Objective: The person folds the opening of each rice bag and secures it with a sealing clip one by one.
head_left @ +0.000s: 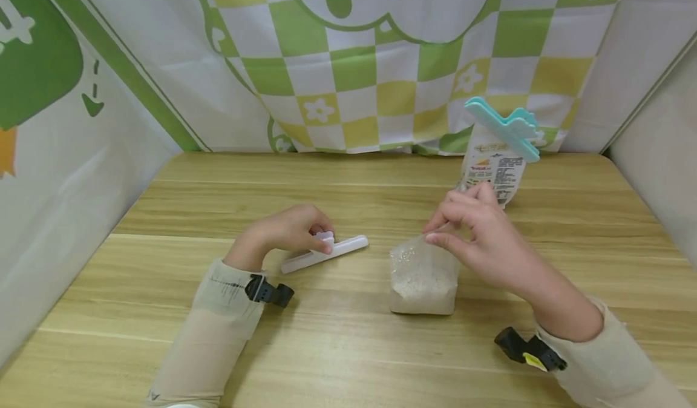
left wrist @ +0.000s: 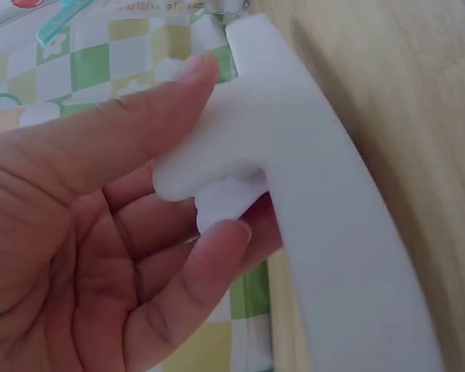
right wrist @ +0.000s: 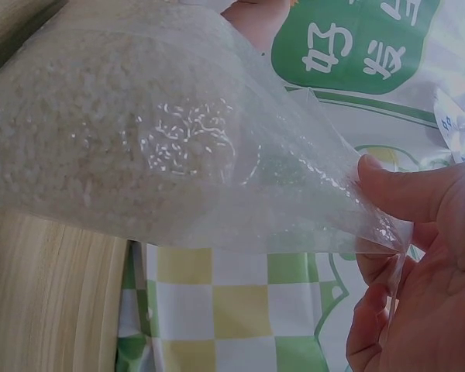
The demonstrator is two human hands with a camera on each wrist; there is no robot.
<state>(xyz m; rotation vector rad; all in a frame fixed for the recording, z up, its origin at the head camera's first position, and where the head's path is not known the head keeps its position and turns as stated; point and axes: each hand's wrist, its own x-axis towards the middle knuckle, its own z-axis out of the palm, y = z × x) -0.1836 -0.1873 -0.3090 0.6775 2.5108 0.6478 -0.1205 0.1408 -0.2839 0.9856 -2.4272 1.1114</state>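
On the left of the table, my left hand (head_left: 294, 229) grips a white bag clip (head_left: 348, 246) by its handle, thumb on one side and fingers on the other. The left wrist view shows the clip's long bar (left wrist: 318, 201) close up, beside the tabletop. To the right stands a clear plastic bag of rice (head_left: 423, 284), upright. My right hand (head_left: 484, 238) pinches the gathered top of this bag between thumb and fingers. In the right wrist view the rice (right wrist: 108, 132) fills the bag's lower part, and the thin film (right wrist: 310, 186) narrows toward the fingertips.
Behind my right hand stands a printed packet (head_left: 492, 169) with a turquoise bag clip (head_left: 506, 129) across its top. The wooden table (head_left: 337, 353) ends at a green, white and yellow checked cloth (head_left: 354, 69). White printed walls (head_left: 109, 172) close in both sides.
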